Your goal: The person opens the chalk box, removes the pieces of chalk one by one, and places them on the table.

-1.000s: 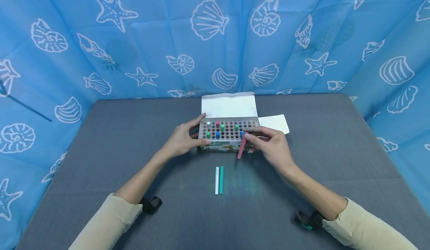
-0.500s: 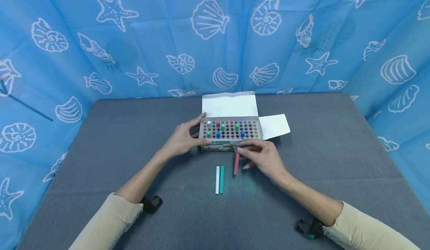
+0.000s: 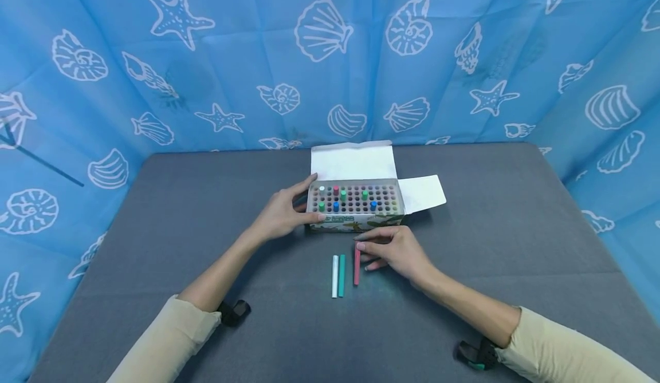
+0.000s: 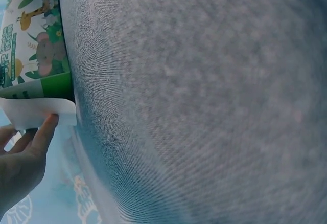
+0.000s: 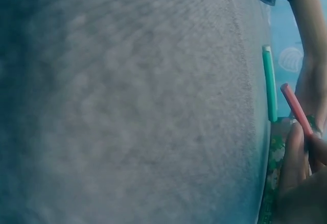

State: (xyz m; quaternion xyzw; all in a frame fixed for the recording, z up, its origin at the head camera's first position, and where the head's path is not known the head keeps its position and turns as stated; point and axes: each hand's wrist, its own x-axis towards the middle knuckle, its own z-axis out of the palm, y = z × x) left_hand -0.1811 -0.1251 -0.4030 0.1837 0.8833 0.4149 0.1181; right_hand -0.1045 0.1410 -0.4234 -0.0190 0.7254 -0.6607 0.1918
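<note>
In the head view, my right hand pinches a stick of pinkish-red chalk near its far end, in front of the box. The right wrist view shows that red chalk slanting out from between thumb and fingers. My left hand grips the left end of the chalk box, thumb at the front corner and a finger at the back. In the left wrist view, its fingers meet a white end flap. Left of the red stick, a white chalk and a teal-green chalk lie side by side.
The box's white lid stands raised at the back, and another flap sticks out to the right. Several white, red, green and blue sticks stand in the holed insert. A patterned blue curtain hangs behind the grey table.
My right hand has carried the red chalk from the box's front right toward me and leftward, close beside the green stick. The left hand stays at the box.
</note>
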